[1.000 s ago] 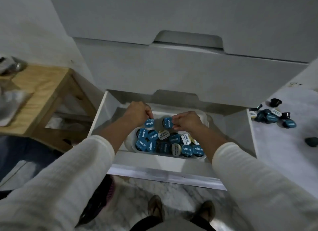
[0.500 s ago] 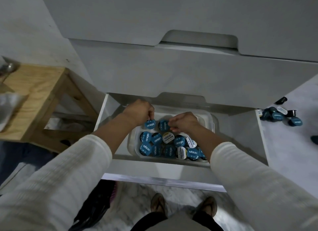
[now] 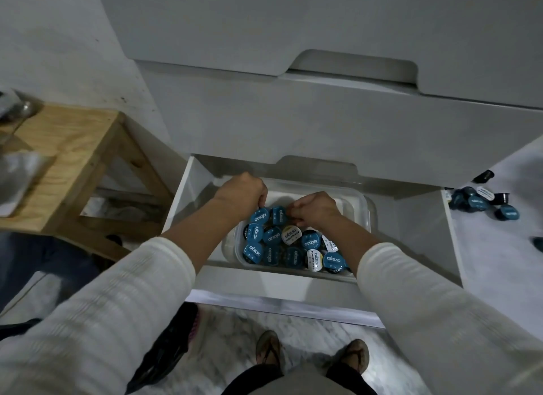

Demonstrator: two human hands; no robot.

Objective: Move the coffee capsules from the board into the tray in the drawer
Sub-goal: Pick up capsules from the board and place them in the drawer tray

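A clear plastic tray (image 3: 363,206) sits in the open white drawer (image 3: 182,200) and holds several blue and white-lidded coffee capsules (image 3: 291,247). My left hand (image 3: 241,193) pinches a blue capsule (image 3: 260,216) at the tray's back left. Beside it, my right hand (image 3: 316,209) grips a second blue capsule (image 3: 277,215), lid facing me. Both capsules rest against the row of capsules in the tray. Several more capsules (image 3: 482,202) lie on the white board (image 3: 499,262) at the right.
A wooden stool (image 3: 73,159) with cloth and a metal item stands at the left. Closed white drawer fronts (image 3: 323,115) rise above the open drawer. My feet (image 3: 311,353) stand on marble floor below the drawer front.
Both hands have stayed in the tray, lowering their capsules a little into the back row. The camera view has shifted slightly left, so the board's capsules sit nearer the right edge.
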